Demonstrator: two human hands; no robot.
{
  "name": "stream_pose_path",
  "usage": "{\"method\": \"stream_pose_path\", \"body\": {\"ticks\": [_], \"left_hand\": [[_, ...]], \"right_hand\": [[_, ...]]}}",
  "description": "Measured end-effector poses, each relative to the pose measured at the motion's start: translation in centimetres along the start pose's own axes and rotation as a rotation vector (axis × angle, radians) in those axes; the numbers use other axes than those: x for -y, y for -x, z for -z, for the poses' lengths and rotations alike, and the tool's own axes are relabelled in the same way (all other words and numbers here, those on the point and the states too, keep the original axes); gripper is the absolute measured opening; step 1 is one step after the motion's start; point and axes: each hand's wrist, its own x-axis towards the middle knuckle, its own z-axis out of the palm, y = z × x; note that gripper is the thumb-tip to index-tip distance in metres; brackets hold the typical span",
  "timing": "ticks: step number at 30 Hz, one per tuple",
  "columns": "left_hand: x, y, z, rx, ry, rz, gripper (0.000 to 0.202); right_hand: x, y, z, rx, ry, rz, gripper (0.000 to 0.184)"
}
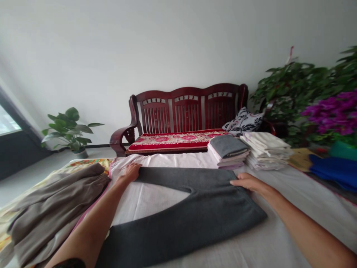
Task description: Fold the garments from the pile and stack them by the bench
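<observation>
A pair of dark grey trousers [181, 212] lies spread flat on a pale cloth [156, 199], legs to the left and waistband to the right. At the end of the far leg, my left hand [132, 172] grips the cuff. My right hand [247, 182] pinches the waistband near its far corner, thumb on top and the other fingers mostly hidden beneath. The lower end of the near leg passes behind my left forearm and out of the bottom of the view.
Brown-grey clothing [58, 208] is heaped at the left. Folded stacks, one topped with a grey garment [227, 146] and one of white clothes [266, 149], stand beyond my right hand. Blue fabric [333, 171] lies far right. A wooden bench [186, 108] and plants stand behind.
</observation>
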Motion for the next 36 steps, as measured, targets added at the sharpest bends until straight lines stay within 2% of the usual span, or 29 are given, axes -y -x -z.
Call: {"method": "stream_pose_path", "body": {"ticks": [3, 7, 10, 14, 19, 22, 25, 28, 33, 36], "left_hand": [[-0.2, -0.3, 0.3, 0.012, -0.041, -0.036, 0.041], [-0.7, -0.3, 1.2, -0.013, -0.088, -0.085, 0.026], [-0.8, 0.2, 2.2, -0.068, -0.122, -0.096, 0.023], [-0.1, 2.2, 4.4, -0.211, -0.176, -0.162, 0.021], [0.8, 7.5, 7.4, -0.338, -0.15, -0.2, 0.016], [1.2, 11.7, 8.1, -0.38, -0.122, -0.142, 0.013], [1.7, 16.2, 7.7, -0.429, -0.098, -0.096, 0.006], [2.2, 20.2, 6.6, -0.49, -0.045, -0.075, 0.008], [2.7, 25.0, 4.9, -0.463, 0.05, -0.174, 0.008], [2.5, 26.7, 4.6, -0.409, 0.094, -0.248, 0.009]], "right_hand": [[0.7, 0.5, -0.1, 0.108, -0.078, -0.055, 0.033], [1.2, 1.5, -0.5, 0.089, -0.128, -0.029, 0.034], [1.6, 2.5, -0.7, 0.092, -0.14, -0.049, 0.035], [2.6, 4.0, -0.8, 0.12, -0.134, -0.048, 0.038], [2.5, 4.7, -1.1, 0.093, -0.145, 0.059, 0.046], [1.6, 4.6, -1.5, -0.072, -0.057, 0.172, 0.043], [0.5, 4.6, -1.9, -0.267, 0.088, 0.247, 0.034], [-0.4, 5.2, -2.1, -0.365, 0.171, 0.303, 0.026], [-1.0, 7.0, -1.9, -0.347, 0.201, 0.462, 0.019], [-0.9, 7.7, -1.7, -0.341, 0.167, 0.432, 0.023]]}}
